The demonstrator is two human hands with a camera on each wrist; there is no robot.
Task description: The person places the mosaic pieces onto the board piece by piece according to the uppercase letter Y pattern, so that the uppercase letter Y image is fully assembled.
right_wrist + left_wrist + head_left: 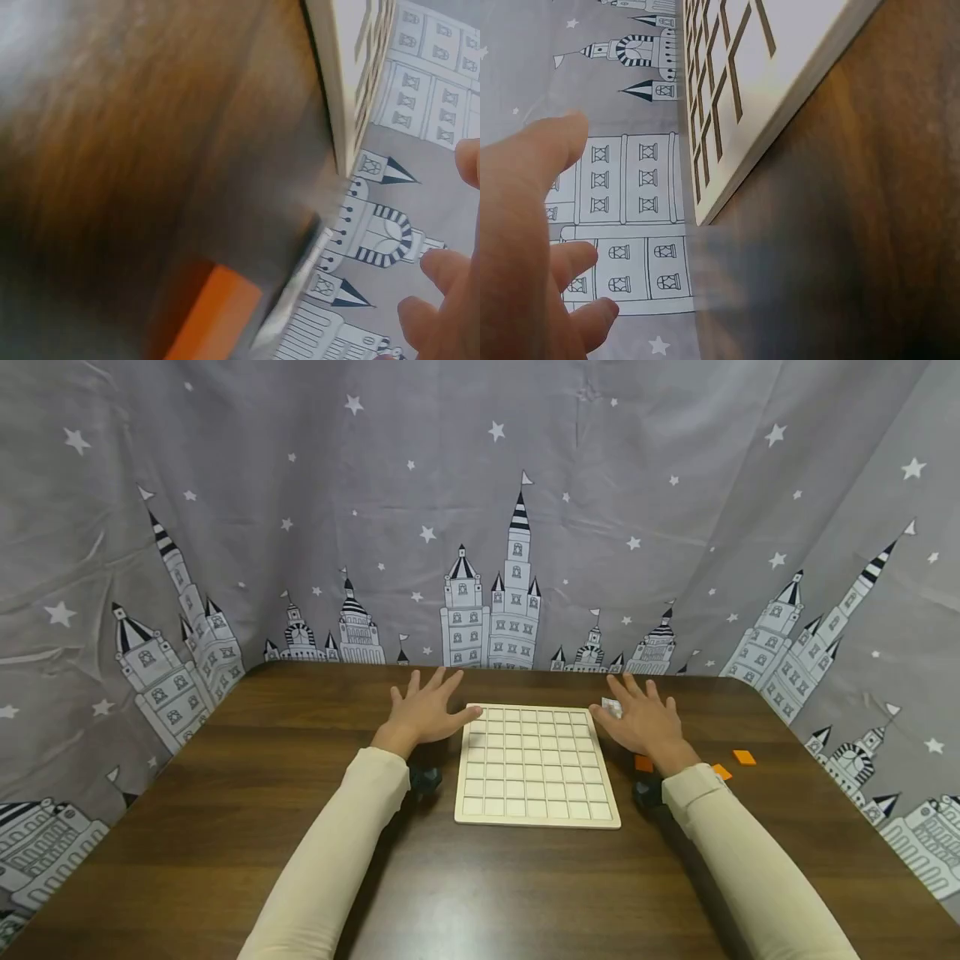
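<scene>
A pale wooden board (536, 821) with a grid of square recesses lies in the middle of the table. Beside its far left corner my left hand (423, 714) is spread, thumb tip overlapping the corner in the head view. My right hand (641, 718) is spread likewise at the far right corner, and neither hand holds anything. Near the right wrist lie several orange tiles, one orange tile (643, 763) close beside the wrist. A small whitish piece (611, 707) shows partly behind the right thumb. The left wrist view shows the board's edge (780, 120) close by the left hand.
The brown wooden table (465, 893) reaches back to a grey curtain (480, 527) printed with castles and stars. Two more orange tiles lie right of the right wrist, the farther orange tile (744, 757) toward the table's right side. Dark wrist devices sit under both wrists.
</scene>
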